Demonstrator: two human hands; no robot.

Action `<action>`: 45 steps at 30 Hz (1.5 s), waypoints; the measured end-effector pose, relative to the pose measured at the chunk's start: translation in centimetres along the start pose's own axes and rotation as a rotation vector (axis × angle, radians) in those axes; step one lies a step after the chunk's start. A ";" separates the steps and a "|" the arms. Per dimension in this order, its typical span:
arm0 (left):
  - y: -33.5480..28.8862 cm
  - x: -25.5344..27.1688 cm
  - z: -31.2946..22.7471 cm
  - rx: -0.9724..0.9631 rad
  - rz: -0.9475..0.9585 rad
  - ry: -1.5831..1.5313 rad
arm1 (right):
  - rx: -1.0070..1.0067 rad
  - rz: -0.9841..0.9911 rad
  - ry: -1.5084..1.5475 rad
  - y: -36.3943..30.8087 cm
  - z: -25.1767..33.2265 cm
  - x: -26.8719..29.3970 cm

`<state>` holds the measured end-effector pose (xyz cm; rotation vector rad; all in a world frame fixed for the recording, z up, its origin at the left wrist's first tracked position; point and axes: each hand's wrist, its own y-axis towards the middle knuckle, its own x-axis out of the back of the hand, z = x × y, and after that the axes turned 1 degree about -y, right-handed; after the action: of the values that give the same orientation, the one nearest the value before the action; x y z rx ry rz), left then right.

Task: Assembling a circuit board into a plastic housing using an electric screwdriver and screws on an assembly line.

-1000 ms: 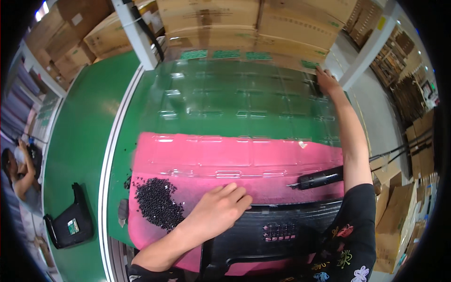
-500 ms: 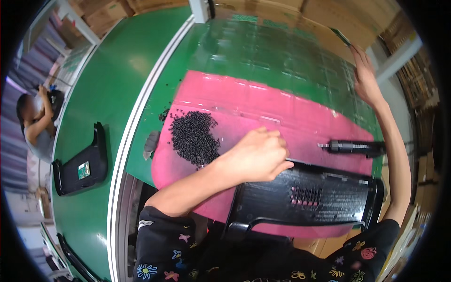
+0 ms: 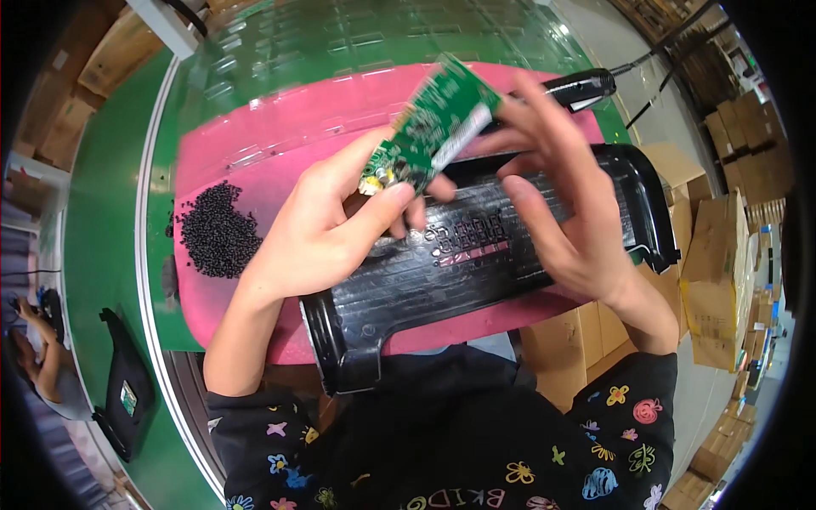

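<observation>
A green circuit board [image 3: 442, 106] is raised above the pink mat, its lower end pinched between the thumb and fingers of my left hand [image 3: 314, 225]. Small yellow and metal parts show at that end, and a white strip runs along one edge. My right hand [image 3: 574, 212] hovers beside the board's right edge, fingers spread and blurred; whether a fingertip touches the board I cannot tell. Below both hands lies a black plastic housing [image 3: 408, 293], inner side up, with a slotted grille near its middle.
Small black screws [image 3: 219, 234] are heaped on the pink mat [image 3: 272, 127]. Behind my right hand lies a black electric screwdriver [image 3: 586, 87]. Clear plastic trays [image 3: 340, 51] are at the back. Another housing with a board [image 3: 128, 398] sits left, near another person [image 3: 42, 361]. Cartons [image 3: 714, 280] stand right.
My right hand has come back from the far right, where it held a board by the trays. The board is now in my left hand, and my view has shifted right.
</observation>
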<state>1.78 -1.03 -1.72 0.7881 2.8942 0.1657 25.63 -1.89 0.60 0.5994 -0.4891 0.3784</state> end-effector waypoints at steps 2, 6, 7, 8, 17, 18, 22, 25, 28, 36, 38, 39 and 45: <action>-0.1 0.5 -1.1 0.079 0.096 0.155 | 0.128 -0.015 -0.288 0.2 -0.2 1.5; 0.1 0.2 -0.7 0.078 0.238 0.294 | 0.276 0.075 -0.429 -1.0 0.2 2.4; 0.0 0.0 -0.6 0.063 0.229 0.280 | 0.278 0.077 -0.424 -1.2 0.2 2.6; -0.2 -0.3 -0.4 0.078 0.148 0.179 | 0.269 0.050 -0.445 -1.3 0.1 2.8; 0.6 0.0 0.7 -0.020 -0.046 0.412 | -0.044 0.002 -0.170 -3.1 -4.0 3.5; 0.7 0.3 0.5 -0.075 0.058 0.629 | -0.102 0.054 -0.123 -3.0 -4.1 3.6; 0.5 0.2 0.6 -0.157 0.264 1.027 | -0.095 0.241 -0.030 -3.9 -6.2 3.4; 0.4 -0.3 0.7 -0.160 0.306 1.084 | -0.084 0.295 -0.064 -4.0 -6.0 3.1; 0.5 -0.4 0.7 -0.121 0.284 1.150 | -0.095 0.272 -0.126 -3.9 -6.1 2.7; 0.7 -0.7 0.9 -0.114 0.236 1.202 | -0.104 0.258 -0.193 -3.3 -6.1 2.7; 0.5 -0.7 0.7 -0.118 0.224 1.218 | -0.091 0.265 -0.202 -3.2 -6.0 2.7; 0.3 -0.7 0.6 -0.129 0.233 1.221 | -0.105 0.270 -0.202 -3.2 -5.8 2.6; -1.1 -0.6 0.1 -0.103 0.225 1.251 | -0.138 0.291 -0.249 -3.4 -4.4 1.9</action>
<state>1.80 -2.25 -1.88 1.3329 3.7803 1.2112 30.24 -1.42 -3.00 0.4432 -0.8394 0.5439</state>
